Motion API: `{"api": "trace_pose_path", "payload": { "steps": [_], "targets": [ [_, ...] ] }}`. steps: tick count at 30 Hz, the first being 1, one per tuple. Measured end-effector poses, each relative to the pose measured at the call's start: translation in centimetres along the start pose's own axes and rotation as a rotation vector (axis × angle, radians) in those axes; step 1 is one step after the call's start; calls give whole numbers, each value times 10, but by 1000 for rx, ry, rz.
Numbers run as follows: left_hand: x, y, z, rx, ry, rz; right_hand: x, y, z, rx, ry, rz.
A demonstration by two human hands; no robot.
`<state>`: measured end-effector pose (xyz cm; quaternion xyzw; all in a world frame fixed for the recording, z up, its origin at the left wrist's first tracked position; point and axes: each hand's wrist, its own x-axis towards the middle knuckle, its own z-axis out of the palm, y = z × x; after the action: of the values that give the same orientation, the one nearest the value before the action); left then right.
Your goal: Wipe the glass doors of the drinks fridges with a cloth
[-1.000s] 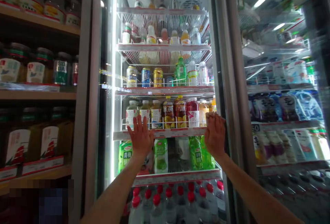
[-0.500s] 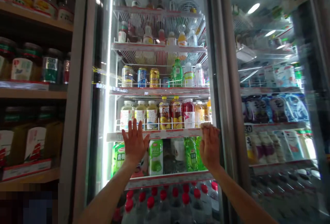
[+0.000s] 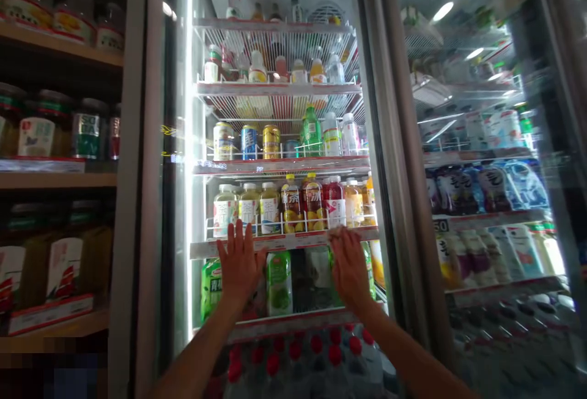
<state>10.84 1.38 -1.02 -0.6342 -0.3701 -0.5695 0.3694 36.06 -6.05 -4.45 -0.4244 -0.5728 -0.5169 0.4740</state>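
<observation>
The fingers of the left hand (image 3: 239, 272) are spread and straight, palm forward, with nothing visible in them. Those of the right hand (image 3: 351, 270) lie close together over a pale cloth (image 3: 337, 232), whose crumpled edge shows past the fingertips; whether they pinch it or only press it, I cannot tell. Both hands appear to be against a glass door (image 3: 211, 160), judging by the reflections on it. Beyond, tea bottles (image 3: 269, 209) line a shelf (image 3: 293, 241), with a green bottle (image 3: 279, 283) below and red-capped bottles (image 3: 273, 362) lower down. A metal frame (image 3: 389, 111) stands to the right, a second fridge (image 3: 499, 221) past it; jars (image 3: 36, 136) fill shelves on the left.

The cloth could slip from under the right fingers if they bear on it only lightly, and bare fingertips might then smear the glass. The left palm could leave prints if it rests there. Uneven pressure might shift the door.

Most of the cloth is hidden by the right hand. Contact with the glass is hard to confirm, the forearms cover some lower bottles, and the lower left corner is pixelated.
</observation>
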Motion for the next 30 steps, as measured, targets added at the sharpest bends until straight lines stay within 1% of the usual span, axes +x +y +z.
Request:
{"api": "trace_pose_path", "payload": {
  "steps": [2,3,4,5,7,8,9,11,14,15,16,17,18,21,22,23,24,25,28,29,30],
  "targets": [
    [-3,-2,-1,23,0,33,-2,-15,4,54,-76,-108],
    [-5,-3,-1,32,0,49,-3,-15,5,61,-80,-125],
    [-7,-4,-1,38,-4,59,-3,-9,4,52,-60,-111],
    [-9,-4,-1,41,-13,63,-1,1,2,28,-15,-67],
    [-13,-3,0,41,-29,53,4,22,0,-37,94,66],
    [-14,-2,1,40,-32,44,7,28,0,-63,134,123],
    [-16,-1,2,39,-31,35,10,29,1,-74,156,153],
    [-17,1,2,42,-23,23,15,13,5,-50,140,122],
    [-18,0,1,55,-31,27,15,-26,13,28,-7,-58],
    [-18,-1,1,58,-35,32,15,-34,14,42,-56,-111],
    [-18,-1,0,60,-38,39,14,-35,13,46,-92,-146],
    [-19,-2,0,59,-38,46,14,-30,11,42,-100,-152],
    [-20,-3,0,59,-36,53,14,-19,8,28,-77,-126],
    [-21,-2,0,60,-33,60,17,26,-1,-65,95,80],
    [-22,-1,1,59,-37,56,19,35,-3,-92,141,136],
    [-22,-1,1,55,-43,48,21,38,-3,-107,164,162],
    [-22,-1,1,49,-50,40,21,34,-1,-103,164,155],
    [-22,-1,1,42,-55,33,21,25,1,-81,142,120],
    [-22,-2,0,39,-57,28,19,-15,9,31,2,-55],
    [-22,-3,0,44,-59,31,19,-23,10,54,-42,-103],
    [-22,-3,0,48,-64,36,18,-24,10,64,-69,-130]
  ]
}}
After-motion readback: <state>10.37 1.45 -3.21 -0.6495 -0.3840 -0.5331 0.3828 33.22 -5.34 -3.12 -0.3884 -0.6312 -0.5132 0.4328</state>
